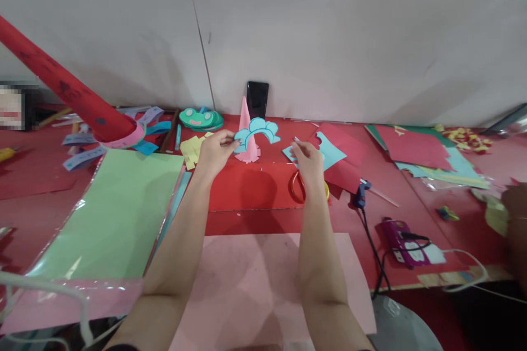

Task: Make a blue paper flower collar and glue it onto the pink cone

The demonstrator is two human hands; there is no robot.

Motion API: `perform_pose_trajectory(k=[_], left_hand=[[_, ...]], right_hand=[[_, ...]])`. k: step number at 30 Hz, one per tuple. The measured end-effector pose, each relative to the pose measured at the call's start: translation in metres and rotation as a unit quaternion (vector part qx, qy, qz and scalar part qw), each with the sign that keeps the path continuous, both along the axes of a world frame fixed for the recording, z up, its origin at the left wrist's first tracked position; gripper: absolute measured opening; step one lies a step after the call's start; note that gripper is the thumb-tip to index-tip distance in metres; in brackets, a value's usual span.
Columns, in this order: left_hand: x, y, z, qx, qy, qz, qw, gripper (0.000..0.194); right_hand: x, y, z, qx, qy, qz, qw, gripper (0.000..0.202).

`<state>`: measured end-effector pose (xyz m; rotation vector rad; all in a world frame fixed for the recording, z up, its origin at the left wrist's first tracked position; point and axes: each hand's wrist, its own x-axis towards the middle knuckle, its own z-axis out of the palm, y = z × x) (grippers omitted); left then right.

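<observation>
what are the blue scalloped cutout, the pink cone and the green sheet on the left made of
Blue scalloped cutout: matte card or thin foam, unsagging though the left hand pinches only one end.
Pink cone: probably matte paper, with cut tabs around its base.
Green sheet: paper or card, seemingly in clear plastic, given glints along its edge.

The curved cutout (258, 125) in the left hand (217, 151) is light blue with darker blue outlines; just behind it the small cone (244, 115) is pink and the phone (257, 100) black. Beside the right hand (308, 160), the scrap (331, 152) is pale blue and the sheet (346, 167) beyond it red, over a red table (263, 224). Left of the grip, the big cone (61, 85) is red with dark marks, its base band (130, 140) pink, and the wide sheet (123, 203) pale green.
</observation>
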<state>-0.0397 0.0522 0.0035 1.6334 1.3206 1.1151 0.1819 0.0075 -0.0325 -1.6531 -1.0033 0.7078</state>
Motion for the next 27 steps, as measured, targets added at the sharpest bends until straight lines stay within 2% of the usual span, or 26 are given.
perform_pose_trajectory(k=[2, 4, 7, 12, 17, 22, 27], left_hand=[[0.001, 0.000, 0.001, 0.011, 0.005, -0.003, 1.000, 0.004], [0.002, -0.001, 0.000, 0.018, 0.010, -0.010, 1.000, 0.005], [0.004, -0.001, -0.001, 0.017, 0.000, -0.025, 1.000, 0.006], [0.005, -0.002, 0.000, 0.024, -0.013, -0.022, 0.999, 0.005], [0.003, -0.003, 0.002, 0.025, 0.001, -0.019, 0.999, 0.005], [0.001, -0.003, 0.001, 0.028, -0.009, -0.024, 0.999, 0.007], [0.000, -0.004, 0.003, 0.030, -0.003, -0.014, 0.999, 0.007]], right_hand=[[0.015, -0.009, -0.007, -0.099, -0.119, -0.056, 0.986, 0.027], [0.026, -0.020, -0.014, -0.216, -0.222, -0.081, 0.947, 0.022], [0.029, -0.035, -0.019, -0.314, -0.278, -0.074, 0.905, 0.028], [0.013, -0.047, -0.022, -0.339, -0.306, -0.021, 0.889, 0.055], [-0.001, -0.050, -0.030, -0.327, -0.361, -0.043, 0.872, 0.053], [-0.002, -0.057, -0.033, -0.314, -0.384, -0.075, 0.865, 0.050], [0.001, -0.060, -0.031, -0.331, -0.362, -0.073, 0.868, 0.069]])
